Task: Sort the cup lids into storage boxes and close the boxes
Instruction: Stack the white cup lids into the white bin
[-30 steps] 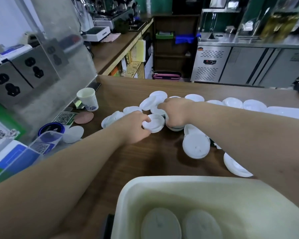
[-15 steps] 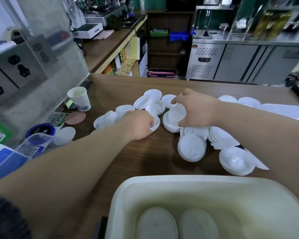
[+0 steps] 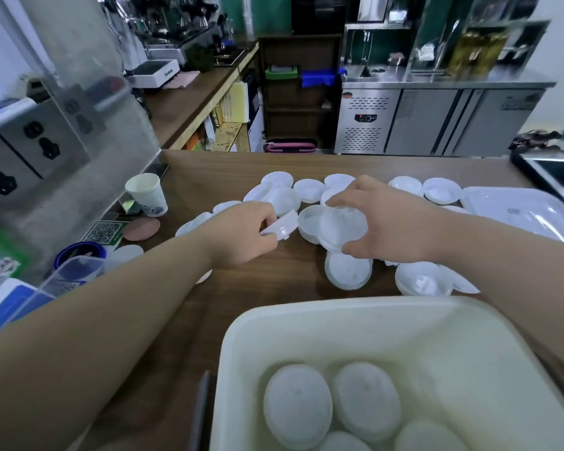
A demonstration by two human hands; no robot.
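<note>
Several white cup lids [image 3: 348, 271] lie scattered over the middle of the brown wooden counter [image 3: 241, 307]. My left hand [image 3: 241, 234] pinches one lid [image 3: 282, 226] by its edge, tilted and raised off the wood. My right hand [image 3: 383, 222] grips another lid [image 3: 341, 227] between thumb and fingers, just right of the left one. A cream storage box [image 3: 306, 323] stands open at the near edge, with several lids [image 3: 297, 405] lying on its bottom.
A paper cup [image 3: 147, 194] stands at the left by a metal socket panel [image 3: 30, 148]. A QR card [image 3: 103, 231], a brown coaster [image 3: 141, 228] and a blue tub [image 3: 79, 255] sit near it. A clear box cover [image 3: 515, 209] lies at the right.
Both hands have lifted a lid off the counter and drawn closer together. The left lid now tilts up; the right hand came back from the pile with its lid.
</note>
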